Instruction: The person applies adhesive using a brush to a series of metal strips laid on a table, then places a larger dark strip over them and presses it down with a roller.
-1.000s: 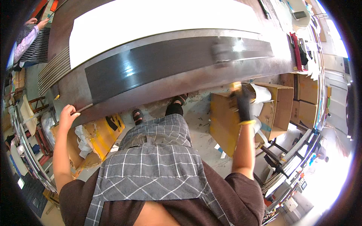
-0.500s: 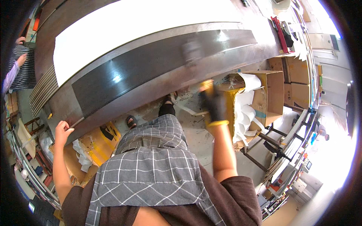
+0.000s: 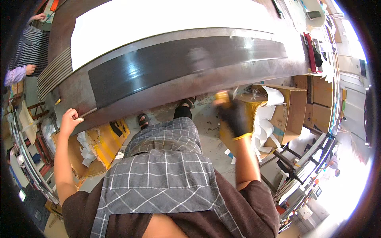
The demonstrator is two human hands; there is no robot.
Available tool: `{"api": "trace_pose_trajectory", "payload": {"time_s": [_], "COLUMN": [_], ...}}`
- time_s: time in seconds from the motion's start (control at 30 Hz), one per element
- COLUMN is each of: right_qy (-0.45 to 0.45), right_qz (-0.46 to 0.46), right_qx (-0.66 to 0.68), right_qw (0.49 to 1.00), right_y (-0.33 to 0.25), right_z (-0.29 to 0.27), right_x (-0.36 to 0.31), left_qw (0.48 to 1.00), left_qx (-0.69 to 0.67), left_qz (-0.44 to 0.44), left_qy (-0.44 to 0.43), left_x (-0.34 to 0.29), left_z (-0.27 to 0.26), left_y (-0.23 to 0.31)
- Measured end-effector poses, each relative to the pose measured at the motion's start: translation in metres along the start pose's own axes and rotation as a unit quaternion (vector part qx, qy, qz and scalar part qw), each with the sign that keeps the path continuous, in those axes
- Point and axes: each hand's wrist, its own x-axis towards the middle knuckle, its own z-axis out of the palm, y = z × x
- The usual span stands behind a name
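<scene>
My bare left hand (image 3: 71,119) is closed at the near left edge of a dark metal-looking table (image 3: 178,81). Thumb and fingers pinch the end of a thin strip (image 3: 90,112) lying along that edge. My right hand (image 3: 235,118), in a black glove with a yellow cuff, is closed just off the table's near edge, smeared by motion. From its fingers sticks a yellow-orange object (image 3: 223,99), too blurred to name. A long black sheet (image 3: 158,63) lies on the tabletop, with a large white sheet (image 3: 158,23) beyond it.
Several grey rods (image 3: 55,73) lie at the table's left end, near another person (image 3: 29,51) in stripes. Cardboard boxes with white scraps stand below right (image 3: 291,115) and left (image 3: 105,148). A red tool (image 3: 310,51) rests at the table's right end.
The view has turned a little, shifting the table in the picture. My right hand has moved slightly right and nearer. My left hand stays at the same table edge.
</scene>
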Motion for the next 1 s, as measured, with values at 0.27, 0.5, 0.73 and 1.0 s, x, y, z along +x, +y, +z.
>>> {"api": "trace_pose_trajectory", "payload": {"time_s": [0.27, 0.5, 0.73, 1.0], "right_qy": [-0.181, 0.196, 0.315, 0.299], "right_qz": [-0.207, 0.059, 0.228, -0.132], "right_qx": [0.006, 0.095, 0.308, -0.324], "right_qw": [0.961, 0.974, 0.868, 0.888], "right_y": [-0.174, 0.019, 0.191, 0.173], "right_z": [0.157, -0.048, -0.271, -0.222], "right_x": [-0.062, 0.029, 0.21, 0.263], "left_qw": [0.995, 0.998, 0.993, 0.96], "left_qx": [0.034, 0.029, 0.113, 0.245], "left_qz": [0.089, 0.047, -0.032, -0.135], "left_qy": [-0.006, -0.016, -0.03, -0.007], "left_x": [0.02, 0.008, 0.022, 0.019], "left_z": [-0.004, 0.0, -0.004, 0.002], "left_y": [0.014, -0.007, -0.003, 0.04]}}
